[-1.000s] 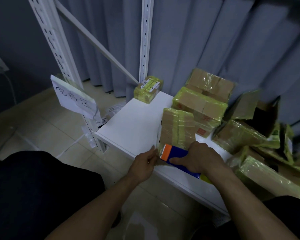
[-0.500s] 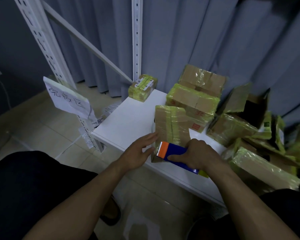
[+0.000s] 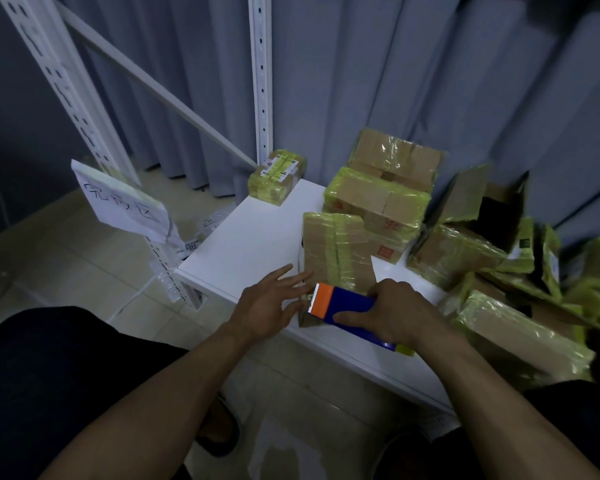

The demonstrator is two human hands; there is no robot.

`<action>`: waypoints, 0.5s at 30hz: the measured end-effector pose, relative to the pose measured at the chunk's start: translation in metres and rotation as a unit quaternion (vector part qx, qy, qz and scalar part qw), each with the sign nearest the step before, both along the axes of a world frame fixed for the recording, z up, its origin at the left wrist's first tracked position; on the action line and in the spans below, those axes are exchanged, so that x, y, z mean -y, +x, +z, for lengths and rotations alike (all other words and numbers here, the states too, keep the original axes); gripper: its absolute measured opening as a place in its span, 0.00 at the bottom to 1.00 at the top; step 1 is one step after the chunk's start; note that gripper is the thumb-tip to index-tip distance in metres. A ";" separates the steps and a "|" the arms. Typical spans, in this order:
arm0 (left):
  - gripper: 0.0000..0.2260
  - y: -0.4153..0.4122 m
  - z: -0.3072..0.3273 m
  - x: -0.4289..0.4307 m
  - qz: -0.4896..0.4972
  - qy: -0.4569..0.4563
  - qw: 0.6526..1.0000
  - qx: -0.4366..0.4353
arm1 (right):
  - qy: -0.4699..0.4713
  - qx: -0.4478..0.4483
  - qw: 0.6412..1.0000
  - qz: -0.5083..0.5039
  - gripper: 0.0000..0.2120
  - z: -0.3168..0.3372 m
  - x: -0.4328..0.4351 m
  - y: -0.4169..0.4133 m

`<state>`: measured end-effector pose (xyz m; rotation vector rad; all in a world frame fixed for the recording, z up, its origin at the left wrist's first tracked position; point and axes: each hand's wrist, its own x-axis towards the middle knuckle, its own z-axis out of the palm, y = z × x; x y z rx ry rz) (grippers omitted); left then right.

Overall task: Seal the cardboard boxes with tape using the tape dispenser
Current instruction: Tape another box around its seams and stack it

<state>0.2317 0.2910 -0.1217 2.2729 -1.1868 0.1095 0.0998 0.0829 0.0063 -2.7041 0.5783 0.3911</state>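
Noted open brown cardboard box (image 3: 489, 209) at the white shelf's (image 3: 250, 244) right end, flaps raised, interior dark, contents indiscernible. Found upright yellow-taped cardboard box (image 3: 333, 251) near the front edge. Observed right hand (image 3: 395, 313) gripping blue-and-orange tape dispenser (image 3: 347, 303) against that box's base. Observed left hand (image 3: 267, 303) released, fingers spread, just beside the dispenser's toothed end.

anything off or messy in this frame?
Yes. One cardboard box at the right stands open, flaps up, among taped boxes heaped at tilts. The paper sign on the rack upright hangs crumpled and askew. Loose labels lie on the floor.
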 end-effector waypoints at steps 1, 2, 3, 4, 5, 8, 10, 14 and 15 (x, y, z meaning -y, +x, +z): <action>0.20 -0.001 0.001 0.000 -0.001 -0.001 1.000 0.004 | 0.001 -0.004 1.000 -0.002 0.34 0.003 0.003 -0.002; 0.19 -0.001 0.002 -0.001 -0.002 -0.002 1.000 0.009 | 0.004 -0.008 1.000 -0.006 0.33 0.007 0.007 -0.003; 0.19 -0.002 0.003 0.000 -0.002 -0.003 1.000 0.015 | 0.008 -0.012 1.000 -0.014 0.33 0.011 0.014 -0.006; 0.18 -0.002 0.003 0.002 0.002 -0.007 1.000 0.019 | 0.008 -0.019 1.000 -0.023 0.33 0.016 0.022 -0.010; 0.17 -0.003 0.004 0.003 0.005 -0.009 1.000 0.020 | 0.006 -0.027 0.999 -0.029 0.33 0.020 0.028 -0.013; 0.17 -0.006 0.001 0.009 0.004 -0.013 1.000 0.019 | -0.005 -0.026 0.999 -0.039 0.32 0.024 0.036 -0.019; 0.18 -0.007 -0.002 0.009 -0.002 -0.016 1.000 0.021 | -0.021 -0.021 0.999 -0.043 0.31 0.022 0.033 -0.017; 0.21 -0.012 0.001 0.000 -0.007 -0.001 0.999 0.045 | -0.057 -0.025 0.998 -0.029 0.32 0.018 0.023 -0.010; 0.21 -0.012 0.002 -0.003 -0.009 0.001 0.998 0.060 | -0.065 -0.023 0.997 -0.024 0.31 0.017 0.020 -0.008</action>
